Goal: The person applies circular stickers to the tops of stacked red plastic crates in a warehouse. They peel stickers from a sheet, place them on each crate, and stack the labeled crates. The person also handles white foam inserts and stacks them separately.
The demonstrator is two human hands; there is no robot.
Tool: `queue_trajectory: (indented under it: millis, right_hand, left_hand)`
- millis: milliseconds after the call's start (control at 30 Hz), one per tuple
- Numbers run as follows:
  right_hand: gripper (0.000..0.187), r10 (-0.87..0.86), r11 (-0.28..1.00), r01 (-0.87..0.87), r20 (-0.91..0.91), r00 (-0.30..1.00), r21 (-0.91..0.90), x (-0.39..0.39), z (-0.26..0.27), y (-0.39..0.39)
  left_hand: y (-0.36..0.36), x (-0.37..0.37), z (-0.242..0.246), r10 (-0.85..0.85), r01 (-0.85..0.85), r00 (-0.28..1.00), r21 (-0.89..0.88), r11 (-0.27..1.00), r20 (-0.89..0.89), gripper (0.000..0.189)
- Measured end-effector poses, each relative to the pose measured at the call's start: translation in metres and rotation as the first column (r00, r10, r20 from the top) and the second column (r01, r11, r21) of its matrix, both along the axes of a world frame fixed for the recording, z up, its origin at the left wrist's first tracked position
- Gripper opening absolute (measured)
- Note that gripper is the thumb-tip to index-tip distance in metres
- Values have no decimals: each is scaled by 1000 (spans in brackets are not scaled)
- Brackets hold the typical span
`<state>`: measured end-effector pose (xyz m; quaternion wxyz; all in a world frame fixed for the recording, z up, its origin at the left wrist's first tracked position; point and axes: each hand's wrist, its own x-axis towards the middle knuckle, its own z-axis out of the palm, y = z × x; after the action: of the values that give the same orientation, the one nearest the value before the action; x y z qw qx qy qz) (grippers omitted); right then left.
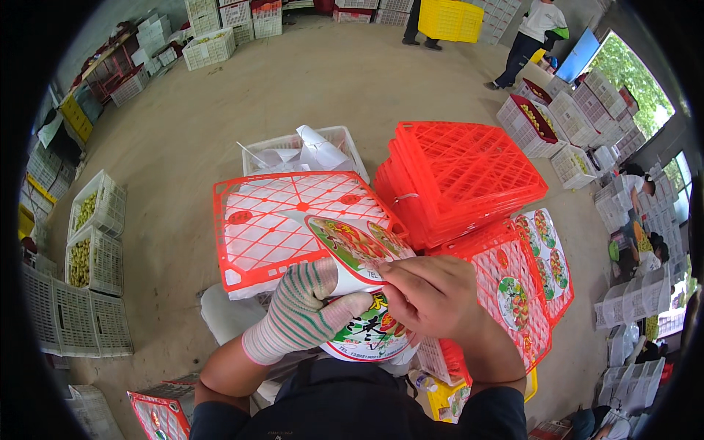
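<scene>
My left hand [300, 311], in a striped knit glove, grips a bent sheet of round printed stickers [355, 247] between thumb and fingers. Fruit pictures and writing cover the stickers. My bare right hand [440, 294] pinches the same sheet at its right side; its fingertips partly hide what they hold. Part of the sheet curls up and away, and a large round sticker [357, 341] shows below my left thumb. Just beyond my hands lies a red lattice plastic lid [302, 207] over white lining. To the right, another red lattice lid [489, 267] bears a round sticker [513, 303].
A tall stack of red lattice lids [467, 170] stands ahead right, beside a white crate [352, 144] holding rolled white sheets. Another sticker sheet [550, 256] lies at right. Fruit-filled crates [96, 258] line the left. Two people stand at the far side, one with a yellow crate [450, 21].
</scene>
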<state>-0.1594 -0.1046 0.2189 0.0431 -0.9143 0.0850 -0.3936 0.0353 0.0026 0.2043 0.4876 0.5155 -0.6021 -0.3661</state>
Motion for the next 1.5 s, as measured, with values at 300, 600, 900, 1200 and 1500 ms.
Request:
queue_trajectory:
  millis: [300, 600, 900, 1200, 1500]
  right_hand:
    - [20, -65, 984, 55, -56, 996, -171, 5, -3, 0]
    - [24, 98, 959, -133, 148, 984, 250, 10, -14, -5]
    - [18, -174, 349, -91, 159, 972, 933, -8, -10, -2]
    - [20, -517, 617, 238, 158, 841, 750, 29, -23, -83]
    - [13, -88, 996, 88, 15, 996, 27, 167, -162, -98]
  left_hand:
    - [1, 3, 5, -34, 35, 999, 45, 998, -18, 36]
    - [4, 8, -4, -76, 111, 952, 102, 989, -296, 39]
    - [27, 47, -36, -388, 365, 906, -151, 919, -167, 31]
    - [94, 119, -99, -659, 648, 752, 193, 736, -15, 42]
    - [88, 111, -122, -669, 631, 741, 277, 725, 64, 36]
